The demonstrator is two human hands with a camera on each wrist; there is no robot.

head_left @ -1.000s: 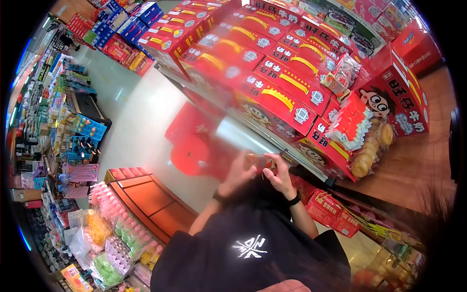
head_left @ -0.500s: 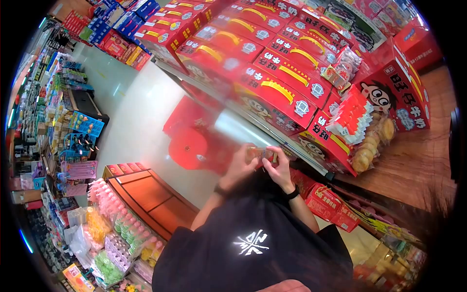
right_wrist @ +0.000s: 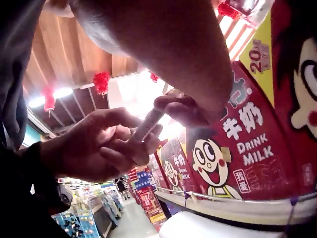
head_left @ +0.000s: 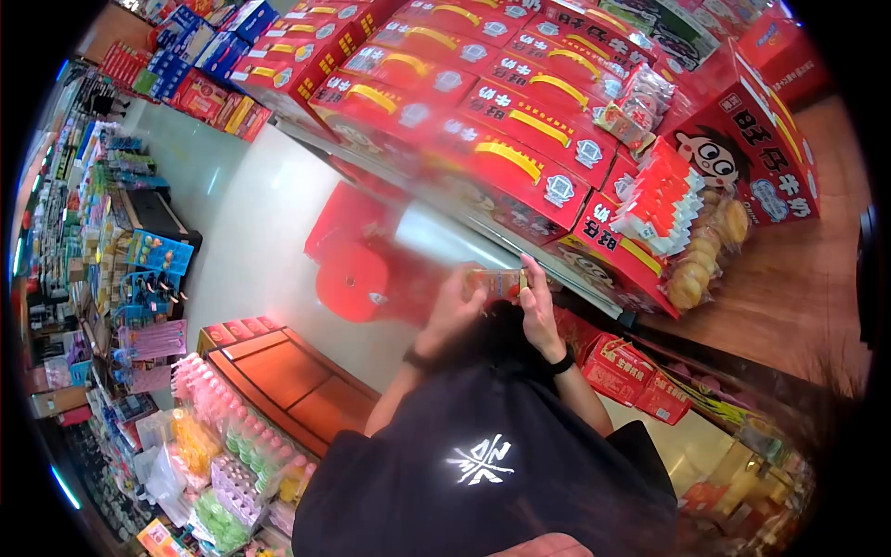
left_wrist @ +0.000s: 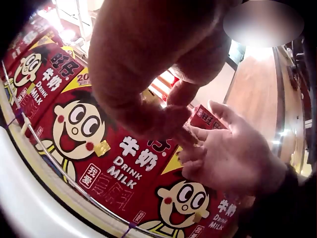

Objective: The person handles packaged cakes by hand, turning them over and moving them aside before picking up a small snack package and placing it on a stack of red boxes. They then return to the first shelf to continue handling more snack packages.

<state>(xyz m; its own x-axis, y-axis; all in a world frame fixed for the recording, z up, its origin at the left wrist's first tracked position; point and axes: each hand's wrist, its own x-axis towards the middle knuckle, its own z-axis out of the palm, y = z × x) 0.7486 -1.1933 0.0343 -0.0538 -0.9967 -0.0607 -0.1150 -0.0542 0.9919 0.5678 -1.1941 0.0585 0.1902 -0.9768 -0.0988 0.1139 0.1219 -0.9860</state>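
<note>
A thin slab, apparently a phone, is held sideways in front of the chest. My left hand grips its left end; the right wrist view shows that hand's fingers curled along the phone's narrow edge. At the other end my right hand pinches the phone, its fingers partly spread in the left wrist view. Much of the phone is hidden by the fingers. Just beyond the hands stand stacked red milk boxes with yellow handles.
A metal shelf rail runs along the boxes' front. A red stool stands on the pale floor. Bagged round biscuits and red-white packets lie by the boxes. A wooden cabinet is at left.
The right hand's fingers have straightened upward at the phone's right end, and its thumb has moved off the middle. The left hand keeps its grip. The head view has shifted slightly.
</note>
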